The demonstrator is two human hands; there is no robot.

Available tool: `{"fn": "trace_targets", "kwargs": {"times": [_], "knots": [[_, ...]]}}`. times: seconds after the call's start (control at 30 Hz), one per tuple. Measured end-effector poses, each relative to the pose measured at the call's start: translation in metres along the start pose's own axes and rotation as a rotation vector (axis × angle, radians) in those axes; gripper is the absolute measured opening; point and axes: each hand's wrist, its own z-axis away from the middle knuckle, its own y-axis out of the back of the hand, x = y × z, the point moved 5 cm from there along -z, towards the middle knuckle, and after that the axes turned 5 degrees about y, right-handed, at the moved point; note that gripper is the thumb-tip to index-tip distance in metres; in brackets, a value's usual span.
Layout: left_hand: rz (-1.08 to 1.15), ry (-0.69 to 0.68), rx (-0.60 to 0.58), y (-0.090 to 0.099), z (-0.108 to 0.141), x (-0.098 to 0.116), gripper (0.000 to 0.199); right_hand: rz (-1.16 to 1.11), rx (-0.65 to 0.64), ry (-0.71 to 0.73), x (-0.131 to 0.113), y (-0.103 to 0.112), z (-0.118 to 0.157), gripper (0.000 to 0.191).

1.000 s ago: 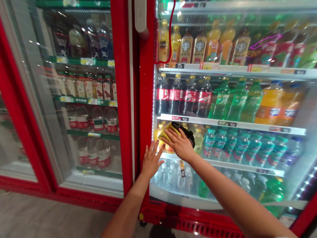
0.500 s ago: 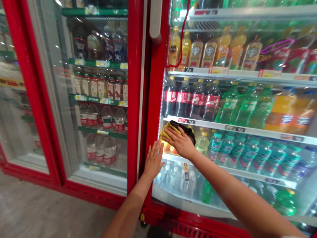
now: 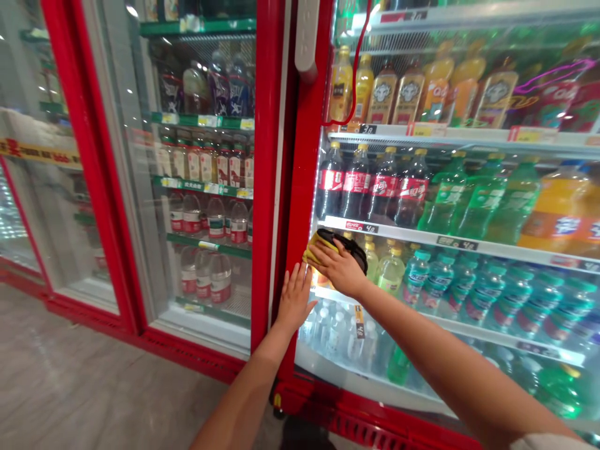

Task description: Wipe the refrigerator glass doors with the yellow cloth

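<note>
My right hand [image 3: 341, 267] presses a yellow and black cloth [image 3: 354, 249] flat against the glass door of the lit drinks fridge, near its left edge. The cloth sits just under the shelf strip that carries the cola bottles [image 3: 384, 187]. Lower and to the left, my left hand [image 3: 295, 299] lies with fingers spread on the red door frame [image 3: 307, 181] and holds nothing. Behind the glass near the cloth are pale yellow bottles [image 3: 390, 270] and bottles with teal caps [image 3: 417, 273].
A grey handle [image 3: 307, 37] and a red cord [image 3: 360, 62] are at the top of the door. On the left stands another glass-door fridge [image 3: 269, 156] with shelved bottles. Grey floor [image 3: 94, 381] shows at lower left.
The view has shifted, so the fridges appear slightly further right. My right hand and the cloth sit slightly nearer the door's left edge; my left hand stays on the frame.
</note>
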Motion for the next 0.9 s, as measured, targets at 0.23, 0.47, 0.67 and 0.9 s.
{"fn": "trace_targets", "kwargs": {"times": [0.23,0.47,0.67,0.9], "knots": [[-0.006,0.038,0.031,0.009,-0.012,0.002,0.100,0.014,0.061,-0.069,0.028,0.020,-0.031,0.045],[-0.009,0.073,0.036,0.006,-0.006,0.001,0.096,-0.026,0.052,0.216,0.014,0.006,-0.030,0.041],[-0.039,0.038,-0.003,0.003,0.003,-0.013,0.102,-0.021,0.126,0.127,0.035,0.023,-0.075,0.033],[-0.028,0.034,0.000,0.009,0.005,-0.014,0.093,-0.058,0.103,0.068,0.017,0.008,-0.079,0.038]]}}
